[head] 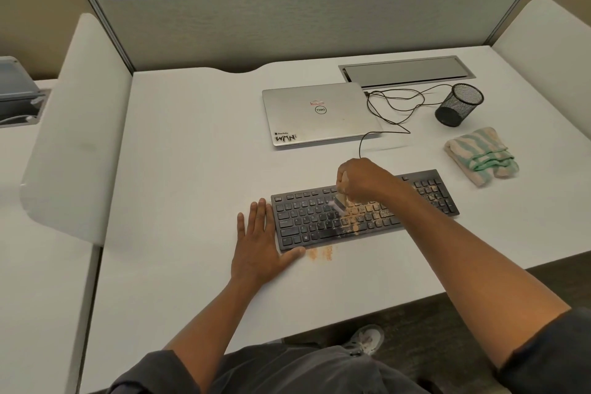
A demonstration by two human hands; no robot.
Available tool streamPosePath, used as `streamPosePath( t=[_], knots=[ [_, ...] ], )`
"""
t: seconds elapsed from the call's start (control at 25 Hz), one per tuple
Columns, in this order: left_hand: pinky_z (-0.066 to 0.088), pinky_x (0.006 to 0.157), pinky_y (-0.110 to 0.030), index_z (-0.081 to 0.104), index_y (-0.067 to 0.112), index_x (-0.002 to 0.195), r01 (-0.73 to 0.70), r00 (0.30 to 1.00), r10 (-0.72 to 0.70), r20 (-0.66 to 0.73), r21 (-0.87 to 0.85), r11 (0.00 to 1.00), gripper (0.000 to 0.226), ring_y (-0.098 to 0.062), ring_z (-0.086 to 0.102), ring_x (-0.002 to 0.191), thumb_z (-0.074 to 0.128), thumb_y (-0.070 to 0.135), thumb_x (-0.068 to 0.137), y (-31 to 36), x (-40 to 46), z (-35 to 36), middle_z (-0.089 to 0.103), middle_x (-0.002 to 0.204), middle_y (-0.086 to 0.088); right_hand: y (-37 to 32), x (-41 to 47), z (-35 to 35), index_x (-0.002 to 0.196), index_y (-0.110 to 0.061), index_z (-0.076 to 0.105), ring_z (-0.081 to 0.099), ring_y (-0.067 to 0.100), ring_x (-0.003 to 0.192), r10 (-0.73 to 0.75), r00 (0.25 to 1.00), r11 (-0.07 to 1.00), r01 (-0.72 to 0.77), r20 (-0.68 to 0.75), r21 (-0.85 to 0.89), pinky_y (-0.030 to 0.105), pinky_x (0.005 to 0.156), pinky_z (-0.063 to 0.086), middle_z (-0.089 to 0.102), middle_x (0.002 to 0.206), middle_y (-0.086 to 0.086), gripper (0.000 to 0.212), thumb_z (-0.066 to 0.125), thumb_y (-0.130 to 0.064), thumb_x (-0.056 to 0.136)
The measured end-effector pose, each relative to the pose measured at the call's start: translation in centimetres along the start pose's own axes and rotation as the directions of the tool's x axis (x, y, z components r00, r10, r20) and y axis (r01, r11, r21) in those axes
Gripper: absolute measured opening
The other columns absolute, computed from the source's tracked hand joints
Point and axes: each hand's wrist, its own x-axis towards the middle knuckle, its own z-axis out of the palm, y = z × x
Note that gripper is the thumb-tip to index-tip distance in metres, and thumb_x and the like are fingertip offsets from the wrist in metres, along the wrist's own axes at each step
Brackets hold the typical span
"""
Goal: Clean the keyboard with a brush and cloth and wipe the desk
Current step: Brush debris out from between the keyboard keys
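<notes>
Flat on the desk point(192, 169) at frame centre, fingers straight and together, a left hand point(259, 243) steadies the crumb-strewn keyboard point(364, 211) while the right hand point(364, 179), curled round a brush point(339, 203), sweeps mid-board; the cloth point(481, 155), right, likely comes next.

I see a matt black plastic keyboard point(364, 211), dusty at centre frame; soft striped cloth point(481, 155) right; brushed-metal laptop point(319, 113) above.

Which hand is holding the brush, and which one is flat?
The right hand grips the brush over the keyboard. The left hand lies flat on the desk, touching the keyboard's left end.
</notes>
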Motion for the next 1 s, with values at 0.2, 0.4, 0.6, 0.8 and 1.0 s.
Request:
streamPosePath(
  t=[0.2,0.4,0.6,0.8,1.0],
  knots=[
    [-0.013,0.124,-0.050,-0.011,0.013,0.161,-0.001,1.000,0.002,-0.003,0.002,1.000,0.120,-0.021,-0.025,0.153,0.022,0.095,0.079,0.1,0.0,-0.1,-0.016,0.169,-0.008,-1.3,-0.4,0.5,0.093,-0.016,0.067,0.062,0.015,0.077,-0.064,0.977,0.956,0.118,-0.205,0.268,0.025,0.057,0.047,0.065,0.096,0.001,0.007,0.061,-0.014,0.092],
    [-0.014,0.124,-0.049,-0.013,0.013,0.160,0.005,1.000,-0.005,0.011,0.008,1.000,0.120,-0.020,-0.027,0.152,0.020,0.095,0.079,0.2,-0.1,-0.3,-0.018,0.168,-0.008,-2.9,-0.6,3.5,0.090,-0.016,0.068,0.061,0.018,0.082,-0.071,0.976,0.930,0.140,-0.208,0.340,0.030,0.065,0.050,0.063,0.089,-0.002,0.010,0.060,-0.010,0.088],
    [-0.014,0.124,-0.049,-0.013,0.012,0.160,0.008,1.000,-0.009,0.018,0.020,1.000,0.121,-0.020,-0.028,0.152,0.017,0.096,0.078,0.1,-0.2,-0.3,-0.019,0.168,-0.008,-3.3,-0.5,3.0,0.096,-0.011,0.072,0.065,0.017,0.083,-0.093,0.996,0.990,0.094,-0.017,0.103,0.026,0.065,0.050,0.070,0.096,0.003,0.014,0.059,-0.013,0.091],
    [-0.013,0.124,-0.049,-0.012,0.012,0.160,0.003,1.000,-0.004,0.015,0.016,1.000,0.123,-0.021,-0.027,0.152,0.010,0.097,0.075,0.1,-0.1,-0.2,-0.018,0.168,-0.008,-3.6,-0.8,2.8,0.098,-0.014,0.067,0.061,0.018,0.089,-0.046,0.987,0.971,0.081,-0.156,0.224,0.029,0.069,0.047,0.065,0.099,0.002,0.012,0.059,-0.013,0.089],
    [-0.013,0.124,-0.050,-0.013,0.011,0.160,-0.001,1.000,0.000,0.019,0.017,1.000,0.123,-0.021,-0.028,0.151,0.010,0.097,0.075,0.1,-0.2,-0.2,-0.020,0.167,-0.008,-3.7,-0.9,3.4,0.097,-0.005,0.070,0.068,0.023,0.085,-0.030,0.999,0.999,0.030,0.009,0.029,0.036,0.070,0.056,0.071,0.097,0.008,0.015,0.058,-0.009,0.090]
  ],
)
